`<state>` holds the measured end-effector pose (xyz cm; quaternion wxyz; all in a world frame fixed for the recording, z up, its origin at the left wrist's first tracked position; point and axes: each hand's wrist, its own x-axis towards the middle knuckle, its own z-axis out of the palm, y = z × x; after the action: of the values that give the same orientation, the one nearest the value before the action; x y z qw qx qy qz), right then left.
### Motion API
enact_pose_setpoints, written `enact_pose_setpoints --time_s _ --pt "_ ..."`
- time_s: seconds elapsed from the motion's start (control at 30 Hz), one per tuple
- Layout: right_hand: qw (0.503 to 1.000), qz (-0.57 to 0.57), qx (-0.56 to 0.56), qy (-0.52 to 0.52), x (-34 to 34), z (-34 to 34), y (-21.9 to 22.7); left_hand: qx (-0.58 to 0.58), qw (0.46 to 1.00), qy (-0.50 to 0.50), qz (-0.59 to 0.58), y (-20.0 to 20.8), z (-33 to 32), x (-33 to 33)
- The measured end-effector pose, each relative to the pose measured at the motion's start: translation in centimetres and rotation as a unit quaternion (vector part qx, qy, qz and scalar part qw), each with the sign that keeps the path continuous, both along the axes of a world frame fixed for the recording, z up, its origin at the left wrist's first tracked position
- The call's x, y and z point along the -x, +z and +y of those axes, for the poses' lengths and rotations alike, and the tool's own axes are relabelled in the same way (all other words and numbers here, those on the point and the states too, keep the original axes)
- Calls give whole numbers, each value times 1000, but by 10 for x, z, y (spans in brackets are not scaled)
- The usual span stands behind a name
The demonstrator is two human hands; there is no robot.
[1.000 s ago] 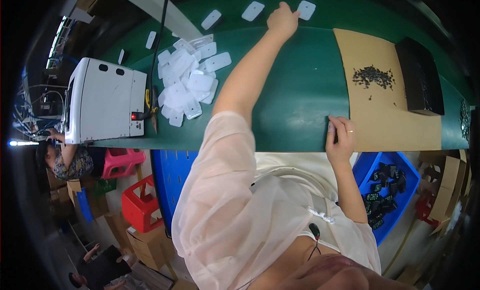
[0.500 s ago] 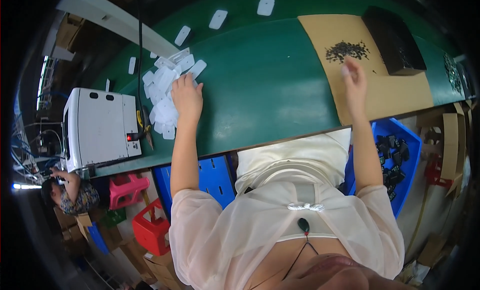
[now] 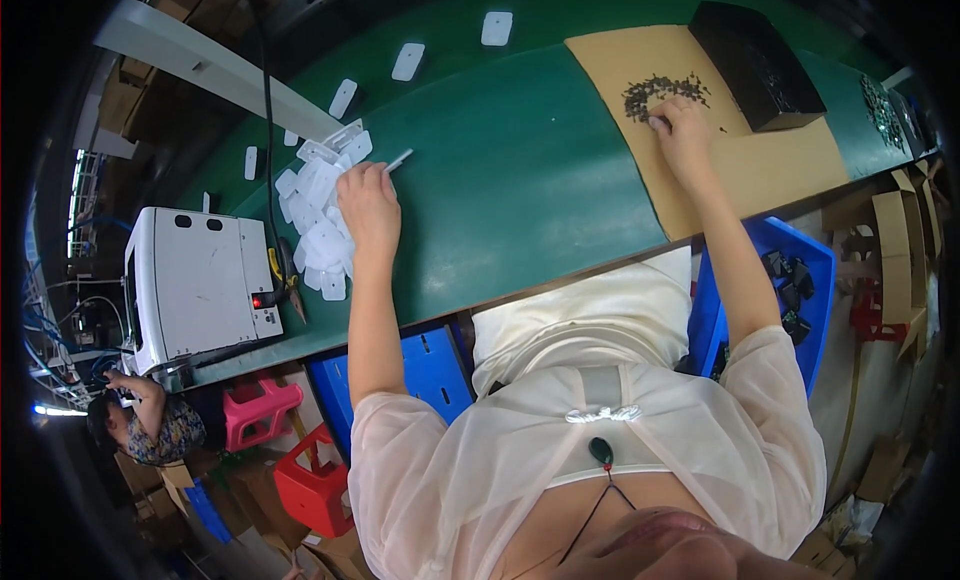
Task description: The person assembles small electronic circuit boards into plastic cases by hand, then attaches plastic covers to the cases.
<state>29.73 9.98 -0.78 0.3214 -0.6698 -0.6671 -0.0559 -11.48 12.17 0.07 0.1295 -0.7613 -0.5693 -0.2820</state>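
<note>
My left hand (image 3: pixel 370 202) is closed at the right edge of a heap of flat white plastic covers (image 3: pixel 318 215) on the green bench. One white cover (image 3: pixel 399 161), tilted up on its edge, sticks out from its fingers. My right hand (image 3: pixel 684 138) reaches into a scatter of small dark parts (image 3: pixel 662 88) on a sheet of tan cardboard (image 3: pixel 745 180). Its thumb and fingertips are pinched together at the near edge of the scatter. Whatever sits between those fingertips is too small to make out.
A black box (image 3: pixel 765 75) stands right of the scatter. Left of the heap are pliers (image 3: pixel 285 277) and a white machine (image 3: pixel 200 285). White covered pieces (image 3: pixel 408 62) lie in a spaced row along the far side. Below the bench edge is a blue bin (image 3: pixel 815 300) with black parts.
My left hand has closed and the cover beside it is now tipped on edge. My right hand has moved forward and left, from above the cardboard into the scatter of dark parts.
</note>
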Motion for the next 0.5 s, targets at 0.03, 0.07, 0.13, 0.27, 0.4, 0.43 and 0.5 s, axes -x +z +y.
enact_pose_setpoints --time_s 0.03,0.07,0.13,0.27,0.4,0.43,0.5 --pt "1000 -5 -14 6 0 -2 -1 1 1000 -1 -1 1 -3 -4" --pt "1000 -6 -12 5 2 -4 -2 9 997 -39 -60 1 -5 -8" --pt "996 -18 -80 -23 2 -9 -3 18 989 -81 -121 7 -14 -24" --pt "992 -7 -114 -46 -3 -14 -9 347 793 -153 -476 19 -45 -70" --pt "940 340 -3 -24 -6 -25 -10 390 731 -218 -516 17 -66 -112" --pt "908 418 33 -8 -2 -31 -4 393 715 -227 -532 14 -69 -122" --pt "885 460 73 20 18 -46 19 384 720 -224 -533 6 -74 -135"
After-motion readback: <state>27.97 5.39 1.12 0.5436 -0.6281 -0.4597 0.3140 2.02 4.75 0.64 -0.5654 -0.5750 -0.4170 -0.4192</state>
